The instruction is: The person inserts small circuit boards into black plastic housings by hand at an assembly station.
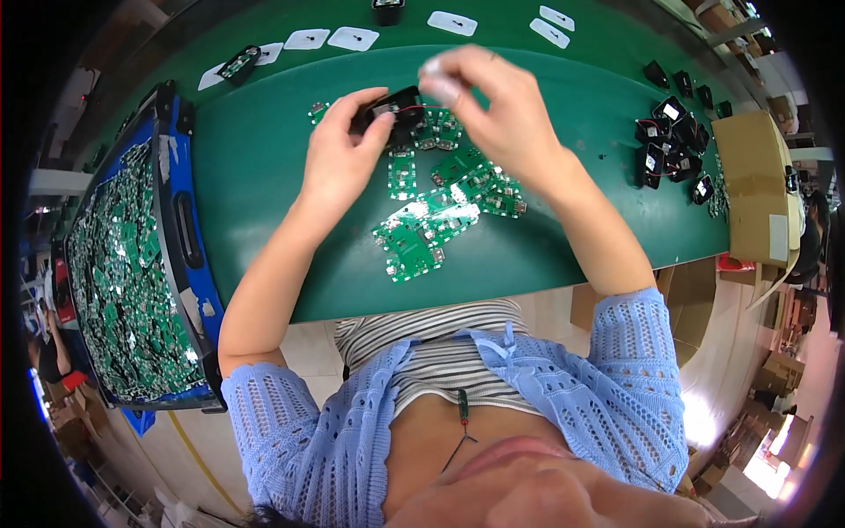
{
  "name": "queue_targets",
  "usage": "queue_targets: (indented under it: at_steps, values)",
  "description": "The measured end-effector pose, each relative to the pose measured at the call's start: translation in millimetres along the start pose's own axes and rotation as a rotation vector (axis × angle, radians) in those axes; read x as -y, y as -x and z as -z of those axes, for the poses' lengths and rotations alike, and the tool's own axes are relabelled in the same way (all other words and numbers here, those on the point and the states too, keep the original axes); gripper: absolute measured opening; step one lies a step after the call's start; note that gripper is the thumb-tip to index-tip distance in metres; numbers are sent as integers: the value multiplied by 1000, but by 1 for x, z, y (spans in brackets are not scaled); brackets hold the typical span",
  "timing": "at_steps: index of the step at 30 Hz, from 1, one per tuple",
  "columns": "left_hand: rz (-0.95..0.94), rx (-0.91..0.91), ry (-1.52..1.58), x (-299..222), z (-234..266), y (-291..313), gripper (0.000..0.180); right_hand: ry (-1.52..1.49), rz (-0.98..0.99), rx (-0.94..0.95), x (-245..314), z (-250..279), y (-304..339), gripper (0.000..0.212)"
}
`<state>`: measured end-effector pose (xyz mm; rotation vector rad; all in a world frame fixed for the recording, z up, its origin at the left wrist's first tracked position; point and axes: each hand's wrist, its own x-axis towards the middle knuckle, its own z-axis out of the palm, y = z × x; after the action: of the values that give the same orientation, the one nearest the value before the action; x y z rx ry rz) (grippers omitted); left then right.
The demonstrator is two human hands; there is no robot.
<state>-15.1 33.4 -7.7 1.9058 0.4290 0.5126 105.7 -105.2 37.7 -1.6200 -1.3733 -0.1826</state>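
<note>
My left hand (pixel 339 150) is closed around a small black plastic case (pixel 404 99), holding it tilted above the far middle of the green bench. A thin red wire (pixel 424 106) runs out of the case toward my right hand (pixel 510 110). That hand hovers just right of the case with its fingers curled together. Motion smears its fingertips, and what they pinch, if anything, does not show. Below both hands, several green circuit boards (pixel 409 251) lie loosely overlapping on the bench (pixel 563 255).
A blue bin with a black rim (pixel 187 220), heaped with circuit boards, stands at left. Black cases with wires (pixel 673 141) cluster at right beside a cardboard box (pixel 753 185). White cards (pixel 354 39), some with small dark pieces, line the far side near another filled case (pixel 238 63).
</note>
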Motion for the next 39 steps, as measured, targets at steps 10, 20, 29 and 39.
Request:
queue_targets:
  at_steps: [10,20,29,39]
  values:
    - [-180,231,-563,-7,39,-66,38,275,-484,-29,-144,-53,-74,25]
    - [-607,56,-771,68,20,-184,28,410,136,137,-169,-65,-73,37]
    - [-561,6,-721,75,10,-183,27,497,205,261,-175,-66,-88,35]
    - [-453,44,-648,75,4,-178,38,436,14,352,-170,-67,-89,34]
